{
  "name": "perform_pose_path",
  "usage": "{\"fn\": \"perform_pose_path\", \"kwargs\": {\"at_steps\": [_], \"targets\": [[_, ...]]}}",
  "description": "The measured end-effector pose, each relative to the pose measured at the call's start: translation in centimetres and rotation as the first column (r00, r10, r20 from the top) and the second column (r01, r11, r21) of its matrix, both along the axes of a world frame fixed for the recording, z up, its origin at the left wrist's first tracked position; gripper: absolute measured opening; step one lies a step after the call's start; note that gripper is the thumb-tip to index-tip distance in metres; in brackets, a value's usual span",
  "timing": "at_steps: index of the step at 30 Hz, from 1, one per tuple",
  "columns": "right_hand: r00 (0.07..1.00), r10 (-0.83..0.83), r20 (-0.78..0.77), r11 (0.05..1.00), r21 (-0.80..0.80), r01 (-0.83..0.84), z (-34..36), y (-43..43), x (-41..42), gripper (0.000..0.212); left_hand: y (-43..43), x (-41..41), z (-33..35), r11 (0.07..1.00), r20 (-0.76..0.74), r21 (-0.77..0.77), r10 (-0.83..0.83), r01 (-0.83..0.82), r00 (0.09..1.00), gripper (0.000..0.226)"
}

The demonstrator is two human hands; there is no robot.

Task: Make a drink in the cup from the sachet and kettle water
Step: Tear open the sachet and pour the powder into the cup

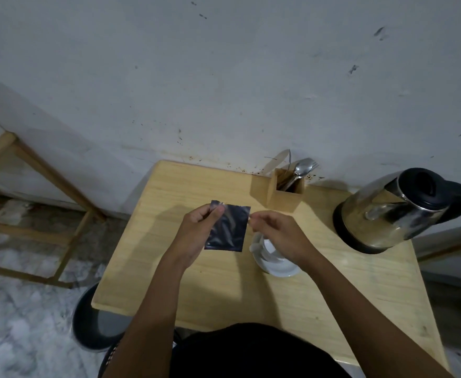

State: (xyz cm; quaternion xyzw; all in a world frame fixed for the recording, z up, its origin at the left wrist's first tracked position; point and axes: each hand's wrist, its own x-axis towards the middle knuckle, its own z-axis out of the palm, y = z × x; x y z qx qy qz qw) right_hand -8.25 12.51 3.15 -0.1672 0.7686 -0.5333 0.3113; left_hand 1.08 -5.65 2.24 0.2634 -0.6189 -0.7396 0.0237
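A dark square sachet (228, 229) is held up above the middle of the wooden table (223, 290). My left hand (196, 233) pinches its top left corner between thumb and fingers. My right hand (275, 233) pinches the top right edge with its fingertips. A white cup (267, 248) stands on a white saucer (278, 267) right under my right hand, which hides most of the cup. The steel kettle (392, 211) with a black lid and base stands at the table's right side.
A wooden holder (285, 196) with spoons and forks stands at the back of the table by the stained wall. A dark round bin (93, 323) sits on the floor at the table's front left. A wooden frame (33, 192) stands further left.
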Motion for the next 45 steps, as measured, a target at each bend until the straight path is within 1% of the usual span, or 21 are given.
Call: {"fn": "perform_pose_path", "kwargs": {"at_steps": [1,2,3,6,9,11,13,14,16,18,20,21,24,26,29,33,36,38,41,43,45], "targets": [[0.999,0.054,0.002,0.998,0.012,-0.054,-0.1,0.6,0.7,0.013,0.6,-0.3,0.1,0.999,-0.011,0.042,-0.004,0.004,1.0,0.024],[0.997,0.07,-0.007,0.997,0.02,-0.07,-0.4,1.2,1.2,0.013,1.3,-0.7,0.2,0.997,-0.019,0.081,-0.014,0.015,1.0,0.024],[0.998,0.048,-0.032,0.999,0.025,-0.048,-0.7,1.7,1.5,0.012,2.0,-1.0,0.2,0.993,-0.024,0.111,-0.028,0.031,0.999,0.025],[0.986,-0.122,-0.111,0.992,-0.042,0.118,-1.2,3.8,2.1,0.007,3.9,-1.9,0.1,0.987,-0.042,0.136,-0.079,0.084,0.996,0.023],[0.939,-0.319,-0.13,0.944,-0.133,0.302,-1.3,6.3,2.5,0.01,5.7,-2.6,0.1,0.987,-0.037,0.063,-0.149,0.151,0.988,0.019],[0.915,-0.385,-0.12,0.917,-0.161,0.365,-1.4,7.5,3.0,0.014,6.7,-2.9,-0.2,0.983,-0.022,0.05,-0.176,0.177,0.984,0.021],[0.894,-0.433,-0.114,0.895,-0.176,0.411,-1.6,8.8,3.4,0.013,7.9,-3.0,-0.3,0.98,-0.014,0.035,-0.195,0.196,0.981,0.017],[0.88,-0.461,-0.114,0.88,-0.185,0.438,-1.7,9.4,3.6,0.012,8.2,-3.1,-0.5,0.978,-0.012,-0.01,-0.208,0.208,0.978,0.015],[0.843,-0.518,-0.143,0.852,-0.171,0.495,-2.0,10.6,3.8,0.012,8.6,-3.0,-1.3,0.961,0.012,-0.164,-0.222,0.221,0.975,0.016],[0.82,-0.535,-0.202,0.845,-0.131,0.519,-2.3,11.7,3.8,0.013,8.3,-2.5,-2.6,0.913,0.076,-0.356,-0.182,0.198,0.98,0.026],[0.815,-0.524,-0.248,0.85,-0.093,0.518,-2.5,12.4,3.7,0.014,7.7,-1.7,-4.3,0.833,0.145,-0.5,-0.189,0.236,0.971,0.038],[0.815,-0.514,-0.267,0.854,-0.074,0.514,-2.7,12.7,3.6,0.015,7.5,-1.3,-5.2,0.795,0.174,-0.537,-0.223,0.282,0.959,0.04],[0.825,-0.459,-0.331,0.876,-0.009,0.483,-2.8,13.0,3.1,0.017,7.4,-0.4,-6.7,0.734,0.224,-0.576,-0.281,0.359,0.933,0.041],[0.829,-0.422,-0.366,0.885,0.03,0.464,-2.9,12.8,2.8,0.019,7.4,-0.5,-7.4,0.719,0.226,-0.603,-0.263,0.346,0.938,0.037],[0.834,-0.349,-0.427,0.898,0.101,0.427,-2.7,12.2,2.1,0.023,7.4,-0.8,-7.8,0.698,0.196,-0.635,-0.269,0.331,0.943,0.023],[0.847,-0.225,-0.483,0.91,0.208,0.36,-2.1,11.4,0.5,0.015,7.3,-1.2,-7.8,0.681,0.149,-0.657,-0.304,0.325,0.941,0.021],[0.808,-0.096,-0.581,0.913,0.271,0.304,-1.5,10.9,-0.6,0.016,7.0,-1.4,-8.2,0.677,0.117,-0.662,-0.329,0.321,0.937,0.019],[0.78,-0.044,-0.625,0.918,0.282,0.278,-1.1,10.5,-1.2,0.019,6.8,-1.6,-8.7,0.683,0.105,-0.655,-0.343,0.324,0.934,0.018],[0.782,0.012,-0.623,0.915,0.323,0.243,-0.6,10.0,-1.8,0.025,6.4,-1.9,-9.4,0.68,0.105,-0.656,-0.349,0.329,0.931,0.016],[0.802,0.046,-0.596,0.904,0.367,0.221,-0.5,9.7,-2.4,0.022,6.2,-2.1,-9.7,0.673,0.103,-0.66,-0.36,0.334,0.927,0.015],[0.802,0.097,-0.59,0.893,0.408,0.192,-0.6,9.4,-3.0,0.017,6.1,-2.2,-9.7,0.689,0.105,-0.639,-0.362,0.342,0.926,0.016]]}}
